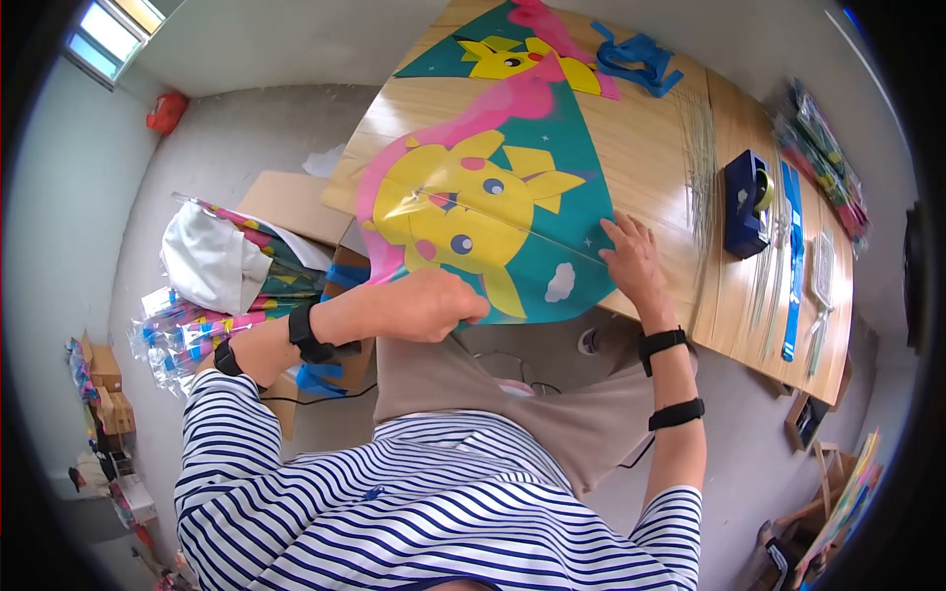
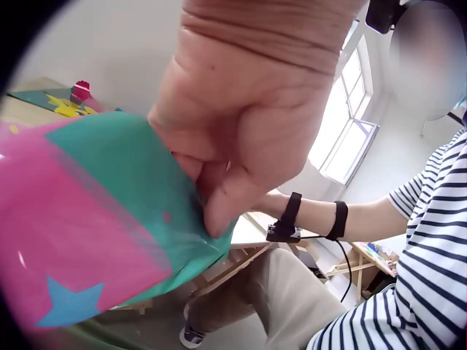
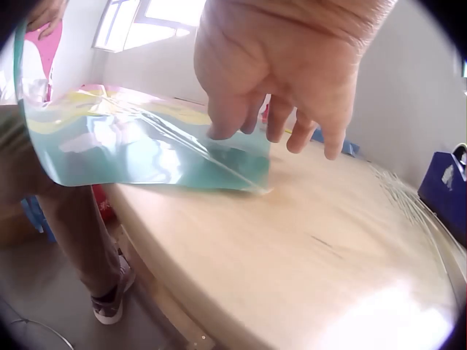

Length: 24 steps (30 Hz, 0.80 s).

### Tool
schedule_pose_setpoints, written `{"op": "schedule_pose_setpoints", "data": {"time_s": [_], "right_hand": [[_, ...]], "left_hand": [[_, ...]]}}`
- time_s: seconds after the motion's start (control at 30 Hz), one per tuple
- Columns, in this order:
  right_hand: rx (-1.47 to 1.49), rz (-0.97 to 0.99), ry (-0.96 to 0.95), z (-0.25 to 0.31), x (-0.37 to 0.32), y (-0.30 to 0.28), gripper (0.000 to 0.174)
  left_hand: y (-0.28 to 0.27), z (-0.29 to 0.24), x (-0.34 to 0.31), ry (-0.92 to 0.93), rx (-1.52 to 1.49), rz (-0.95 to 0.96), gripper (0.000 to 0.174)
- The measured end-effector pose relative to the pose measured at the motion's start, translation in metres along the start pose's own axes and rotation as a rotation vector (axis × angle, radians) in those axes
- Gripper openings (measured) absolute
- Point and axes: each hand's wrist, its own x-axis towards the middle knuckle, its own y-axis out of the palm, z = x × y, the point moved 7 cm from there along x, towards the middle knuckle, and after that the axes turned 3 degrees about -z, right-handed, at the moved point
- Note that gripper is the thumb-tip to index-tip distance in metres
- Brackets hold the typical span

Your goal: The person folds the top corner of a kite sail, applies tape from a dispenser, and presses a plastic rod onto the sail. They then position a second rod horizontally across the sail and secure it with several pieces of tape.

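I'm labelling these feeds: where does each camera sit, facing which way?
On the head, looking down: glossy teal, pink and yellow sheet; both arms, striped torso, lap.
Left wrist, facing across: left hand pinching sheet; torso, right forearm.
Right wrist, facing the pale wooden table: open right hand; leg.
Wrist views share the sheet.

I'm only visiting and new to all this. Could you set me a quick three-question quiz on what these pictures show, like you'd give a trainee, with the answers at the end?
1. What sits on the table next to the thin strands?
a) a teapot
b) a tape dispenser
c) a desk lamp

2. True or false: the left hand pinches the edge of the printed sheet.

3. Fill in the missing colour: the big cartoon figure on that sheet is mostly ____.

Key: 1 b; 2 true; 3 yellow.
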Motion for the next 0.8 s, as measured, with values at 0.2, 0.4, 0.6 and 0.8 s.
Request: {"op": "schedule_pose_setpoints", "data": {"time_s": [0.2,0.4,0.6,0.8], "right_hand": [[0.185,-0.254,0.167,-0.006,-0.039,-0.017,0.036],[0.185,-0.260,0.581,-0.020,-0.079,-0.043,0.035],[1.082,-0.003,0.906,0.024,-0.085,-0.037,0.066],[1.082,-0.052,0.885,-0.008,-0.077,-0.049,0.071]], "left_hand": [[0.010,-0.014,0.029,0.046,-0.098,-0.065,0.015],[-0.021,-0.013,0.054,-0.089,-0.369,-0.238,0.014],[-0.015,-0.042,0.114,0.000,-0.522,-0.379,0.015],[-0.010,-0.052,0.169,0.156,-0.730,-0.385,0.023]]}}
